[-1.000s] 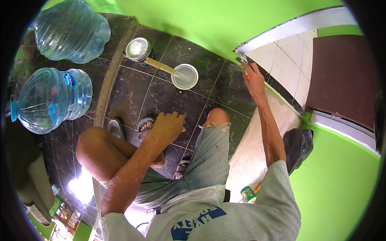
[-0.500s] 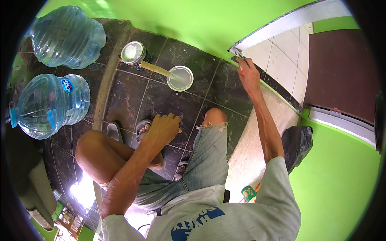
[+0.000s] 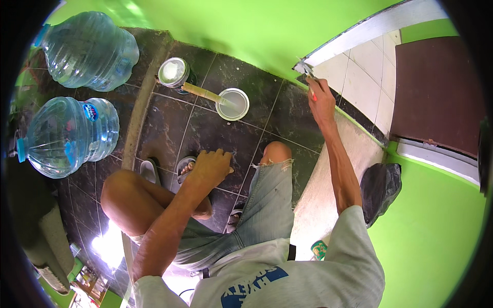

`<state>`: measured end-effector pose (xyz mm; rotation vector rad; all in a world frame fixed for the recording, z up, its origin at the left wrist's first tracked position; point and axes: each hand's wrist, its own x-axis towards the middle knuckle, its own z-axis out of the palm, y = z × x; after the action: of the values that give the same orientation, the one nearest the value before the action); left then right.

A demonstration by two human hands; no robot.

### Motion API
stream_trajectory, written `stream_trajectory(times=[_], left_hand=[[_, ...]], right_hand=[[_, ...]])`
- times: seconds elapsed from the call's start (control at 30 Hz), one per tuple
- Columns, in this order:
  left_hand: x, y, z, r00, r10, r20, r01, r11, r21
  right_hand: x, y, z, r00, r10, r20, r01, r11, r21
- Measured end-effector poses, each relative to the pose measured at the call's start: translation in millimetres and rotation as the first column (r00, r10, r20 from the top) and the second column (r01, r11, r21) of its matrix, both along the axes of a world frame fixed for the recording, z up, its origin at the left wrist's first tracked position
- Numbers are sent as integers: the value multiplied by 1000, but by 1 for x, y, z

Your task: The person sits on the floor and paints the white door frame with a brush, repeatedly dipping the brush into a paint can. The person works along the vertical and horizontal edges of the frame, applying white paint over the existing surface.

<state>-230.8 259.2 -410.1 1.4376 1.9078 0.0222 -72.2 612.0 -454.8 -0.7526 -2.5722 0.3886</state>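
Note:
My right hand (image 3: 321,97) is closed around a small paintbrush (image 3: 307,70) with a bit of red showing at the grip. Its tip meets the lower end of the white door frame (image 3: 354,32), where the green wall ends. Above the floor between my knees, my left hand (image 3: 211,167) is curled with the knuckles up; its palm side is hidden. Ahead of it stands an open round tub (image 3: 239,113) with pale liquid inside. A flat wooden stick (image 3: 203,92) leans in that tub, its other end by a can (image 3: 172,72) with a whitish top.
Two large clear water bottles (image 3: 92,51) lie on the dark tiled floor (image 3: 205,131) at left. A raised pale sill (image 3: 328,174) runs along my right, with a black plastic bag (image 3: 380,192) and a green can (image 3: 319,250) near it. A brown door panel (image 3: 436,97) stands beyond.
The whole view has shifted slightly down and right. My right hand stays at the frame's end with the paintbrush, and my left hand keeps its curled pose.

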Motion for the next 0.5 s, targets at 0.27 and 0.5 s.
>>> stream_trajectory(times=[0.27,0.5], left_hand=[[1,0,1,1000,-22,-11,22,1000,-21],[-2,1,3,1000,-28,-13,27,1000,-10]], right_hand=[[8,-4,63,990,-9,-138,20,996,84],[10,0,122,963,22,-268,38,975,217]])
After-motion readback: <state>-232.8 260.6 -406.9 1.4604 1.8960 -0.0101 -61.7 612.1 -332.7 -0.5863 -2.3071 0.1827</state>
